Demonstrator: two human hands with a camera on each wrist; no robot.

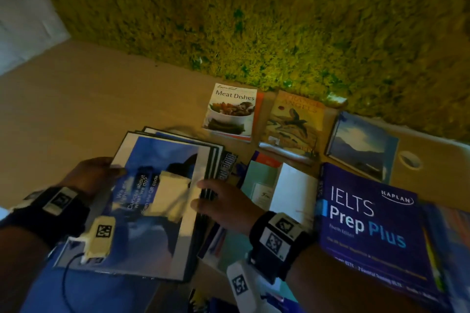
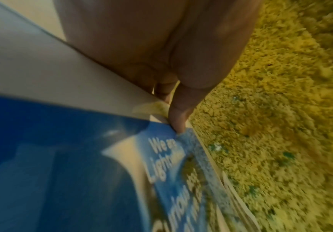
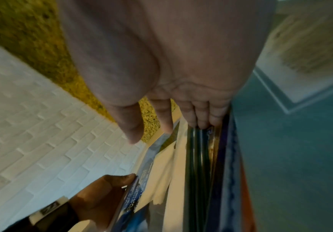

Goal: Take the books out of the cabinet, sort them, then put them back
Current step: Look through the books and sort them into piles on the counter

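Observation:
A stack of thin blue-and-white magazines (image 1: 157, 185) sits tilted between both hands above the wooden table (image 1: 101, 99). My left hand (image 1: 101, 173) pinches its left edge, thumb (image 2: 177, 122) pressed on the top cover (image 2: 82, 157). My right hand (image 1: 211, 195) rests against the stack's right edge. Its fingertips (image 3: 201, 122) touch the spines (image 3: 197, 157), with the thumb off the cover. Laid out flat behind are the Meat Dishes book (image 1: 231, 112), a bird-cover book (image 1: 292, 122) and a blue landscape book (image 1: 361, 145). The IELTS Prep Plus book (image 1: 368, 223) lies at the right.
A teal booklet (image 1: 262, 175) and a white sheet (image 1: 292, 190) lie under my right hand. More books are piled at the right edge and near my body. A green moss wall (image 1: 254, 20) backs the table. A round cable hole (image 1: 409, 159) is at the far right.

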